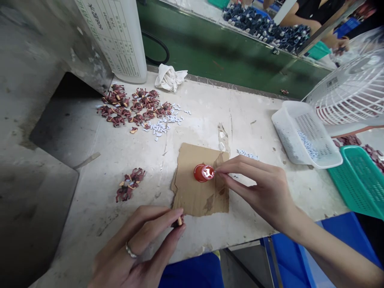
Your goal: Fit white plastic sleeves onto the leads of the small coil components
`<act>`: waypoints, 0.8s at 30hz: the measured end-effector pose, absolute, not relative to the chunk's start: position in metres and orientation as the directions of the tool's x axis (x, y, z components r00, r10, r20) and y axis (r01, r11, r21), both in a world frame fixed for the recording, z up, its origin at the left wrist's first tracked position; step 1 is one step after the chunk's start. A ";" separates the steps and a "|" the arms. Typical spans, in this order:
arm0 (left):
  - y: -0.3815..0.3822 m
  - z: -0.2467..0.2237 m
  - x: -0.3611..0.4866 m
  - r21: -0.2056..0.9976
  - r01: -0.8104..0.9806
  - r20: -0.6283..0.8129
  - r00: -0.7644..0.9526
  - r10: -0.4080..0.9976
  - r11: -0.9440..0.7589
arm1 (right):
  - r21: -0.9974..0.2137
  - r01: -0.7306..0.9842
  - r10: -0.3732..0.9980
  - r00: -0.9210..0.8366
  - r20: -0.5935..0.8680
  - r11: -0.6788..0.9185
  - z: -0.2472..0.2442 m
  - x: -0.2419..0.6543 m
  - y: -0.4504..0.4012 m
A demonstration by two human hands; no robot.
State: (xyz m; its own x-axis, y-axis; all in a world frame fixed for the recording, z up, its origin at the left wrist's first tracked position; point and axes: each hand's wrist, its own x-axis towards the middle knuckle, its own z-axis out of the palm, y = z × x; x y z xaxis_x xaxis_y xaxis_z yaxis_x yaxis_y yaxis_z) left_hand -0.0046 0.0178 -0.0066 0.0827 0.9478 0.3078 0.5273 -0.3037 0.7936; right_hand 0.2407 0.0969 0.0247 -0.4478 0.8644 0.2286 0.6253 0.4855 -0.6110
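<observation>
My left hand (144, 240), a ring on one finger, pinches a small dark brown and tan figurine piece (179, 221) near the table's front edge. The fingers hide much of it. At the rim of a small red cup (200, 173), the fingertips of my right hand (255, 184) are pressed together; what they hold is too small to make out. The cup stands on torn brown cardboard (192, 200). Left of it lie a few brown figurines (129, 185). Farther back sits a pile of similar brown figurines (117, 106) beside small pale blue pieces (160, 127).
A white bottle (127, 44) and a crumpled cloth (170, 78) stand at the back. On the right are a white basket (327, 160) with pale pieces, a green basket (360, 188) and a fan (354, 88). Beyond the green ledge (210, 52), another person works near dark blue parts (264, 28).
</observation>
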 end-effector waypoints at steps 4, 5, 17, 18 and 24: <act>0.019 -0.005 -0.003 0.751 0.567 0.363 0.075 0.929 -0.340 | -0.634 0.610 0.876 -0.398 0.273 0.475 0.029 0.239 0.090; 0.020 -0.004 -0.002 0.745 0.574 0.378 0.055 0.924 -0.339 | -0.654 0.593 0.880 -0.374 0.292 0.469 0.032 0.238 0.086; 0.024 0.002 0.015 0.794 0.514 0.356 0.039 0.934 -0.324 | -0.896 0.256 0.897 -0.353 0.264 0.364 0.037 0.205 0.054; 0.023 0.003 0.016 0.797 0.510 0.358 0.032 0.933 -0.323 | -0.899 0.258 0.901 -0.352 0.253 0.353 0.036 0.205 0.054; 0.024 0.004 0.019 0.797 0.501 0.369 0.038 0.929 -0.337 | -0.897 0.278 0.899 -0.374 0.228 0.344 0.034 0.208 0.052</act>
